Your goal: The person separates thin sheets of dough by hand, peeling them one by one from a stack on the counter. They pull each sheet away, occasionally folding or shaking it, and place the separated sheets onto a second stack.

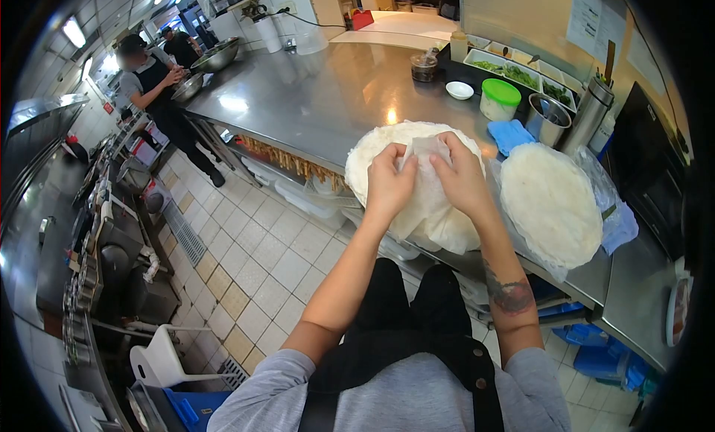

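Note:
My left hand [392, 180] and my right hand [459, 177] pinch a thin, whitish, translucent sheet [428, 197] between them. The sheet hangs from the fingers over a round pile of white, thin, flat sheets [363, 153] near the counter's front edge. To the right of my right hand, a second round white pile [551, 201] lies on clear plastic.
The steel counter [298, 89] holds a green-lidded tub [499, 99], a blue cloth [511, 137], a white dish [459, 90], a steel pot [549, 119] and trays of greens [506, 71]. A co-worker [160, 89] stands at the far left by metal bowls [216, 57].

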`<act>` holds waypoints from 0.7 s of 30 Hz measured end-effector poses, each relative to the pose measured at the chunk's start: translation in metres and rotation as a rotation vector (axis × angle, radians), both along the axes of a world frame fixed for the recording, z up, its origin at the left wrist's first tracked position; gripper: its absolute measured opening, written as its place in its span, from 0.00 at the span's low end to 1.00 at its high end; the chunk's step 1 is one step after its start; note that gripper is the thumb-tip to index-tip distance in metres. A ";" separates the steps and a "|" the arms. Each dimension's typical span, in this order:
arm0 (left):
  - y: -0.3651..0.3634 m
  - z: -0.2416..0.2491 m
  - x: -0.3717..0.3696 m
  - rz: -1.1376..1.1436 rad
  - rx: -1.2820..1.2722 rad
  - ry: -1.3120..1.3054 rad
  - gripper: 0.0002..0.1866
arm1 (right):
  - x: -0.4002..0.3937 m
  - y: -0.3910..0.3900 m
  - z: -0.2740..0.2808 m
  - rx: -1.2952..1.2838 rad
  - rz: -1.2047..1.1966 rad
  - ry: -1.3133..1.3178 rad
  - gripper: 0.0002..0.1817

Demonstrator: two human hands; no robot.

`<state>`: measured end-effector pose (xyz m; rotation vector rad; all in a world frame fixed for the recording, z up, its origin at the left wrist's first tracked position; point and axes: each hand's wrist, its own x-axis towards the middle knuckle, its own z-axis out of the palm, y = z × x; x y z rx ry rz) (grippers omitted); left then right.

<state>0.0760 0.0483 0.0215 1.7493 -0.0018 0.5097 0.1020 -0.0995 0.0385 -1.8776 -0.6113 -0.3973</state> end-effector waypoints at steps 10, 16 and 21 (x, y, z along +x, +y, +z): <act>0.000 0.007 0.003 0.045 -0.023 -0.135 0.09 | -0.009 -0.005 0.019 -0.017 -0.037 0.015 0.16; 0.003 0.007 -0.001 0.258 0.102 -0.177 0.07 | 0.000 -0.005 0.008 0.025 -0.262 -0.068 0.13; 0.010 0.001 0.004 0.115 -0.045 -0.132 0.08 | -0.002 -0.008 0.009 0.147 -0.165 0.129 0.10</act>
